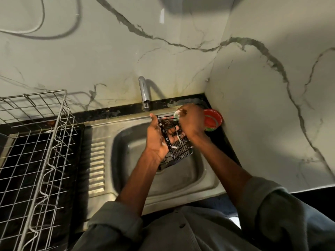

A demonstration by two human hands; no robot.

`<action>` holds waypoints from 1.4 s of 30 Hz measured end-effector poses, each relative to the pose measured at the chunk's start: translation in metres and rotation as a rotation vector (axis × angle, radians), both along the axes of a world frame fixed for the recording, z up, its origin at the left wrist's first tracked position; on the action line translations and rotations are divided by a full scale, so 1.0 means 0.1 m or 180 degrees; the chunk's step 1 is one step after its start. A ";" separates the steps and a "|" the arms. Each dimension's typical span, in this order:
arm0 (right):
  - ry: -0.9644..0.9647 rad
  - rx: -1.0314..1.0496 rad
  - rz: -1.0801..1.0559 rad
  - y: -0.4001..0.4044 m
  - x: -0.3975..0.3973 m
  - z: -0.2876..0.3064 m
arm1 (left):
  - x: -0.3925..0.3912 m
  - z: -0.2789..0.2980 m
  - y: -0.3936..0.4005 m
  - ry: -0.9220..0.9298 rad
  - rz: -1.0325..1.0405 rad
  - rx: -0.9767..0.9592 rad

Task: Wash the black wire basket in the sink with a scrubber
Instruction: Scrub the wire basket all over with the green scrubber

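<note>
The black wire basket (178, 142) is held up over the bowl of the sink (181, 180), tilted on edge and streaked with white suds — a position that likely lets drips fall straight into the basin. It is steadied from the side by the left hand (156, 140), whose fingers appear to lie fairly straight along the frame with the thumb on the near side; whether they curl through the wires cannot be told for certain. At the far top corner the right hand (191, 120) is bunched around a pale, soapy scrubber (177, 114), pressed to the basket's rim, so the scrubbing seems well under way. The tap (144, 95) stands just behind, with no water seen running. A red tub (213, 120) sits in the corner just beyond the right hand. Off to the left, a steel wire dish rack (41, 160) is parked on the dark counter.
</note>
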State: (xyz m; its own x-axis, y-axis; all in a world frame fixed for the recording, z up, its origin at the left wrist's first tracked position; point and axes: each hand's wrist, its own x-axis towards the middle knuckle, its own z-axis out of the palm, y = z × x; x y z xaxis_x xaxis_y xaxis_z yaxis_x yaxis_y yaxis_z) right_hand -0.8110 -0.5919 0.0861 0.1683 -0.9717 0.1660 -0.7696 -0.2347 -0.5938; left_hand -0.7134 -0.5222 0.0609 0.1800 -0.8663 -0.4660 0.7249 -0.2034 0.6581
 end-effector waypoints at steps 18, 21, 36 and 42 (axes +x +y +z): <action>-0.2176 0.1185 -0.0431 0.62 -0.09 -0.29 | 0.25 0.03 0.04 0.0564 0.0974 0.0106; -0.2439 0.1007 -0.0494 0.58 0.08 -0.17 | 0.14 0.07 0.07 0.0370 0.0975 0.0282; -0.0514 -0.0733 0.0705 0.66 0.20 0.02 | 0.22 0.01 0.41 0.0555 0.0562 -0.0007; -0.0313 -0.0606 0.0449 0.55 0.10 0.11 | 0.15 0.00 0.37 0.0359 0.0445 -0.0071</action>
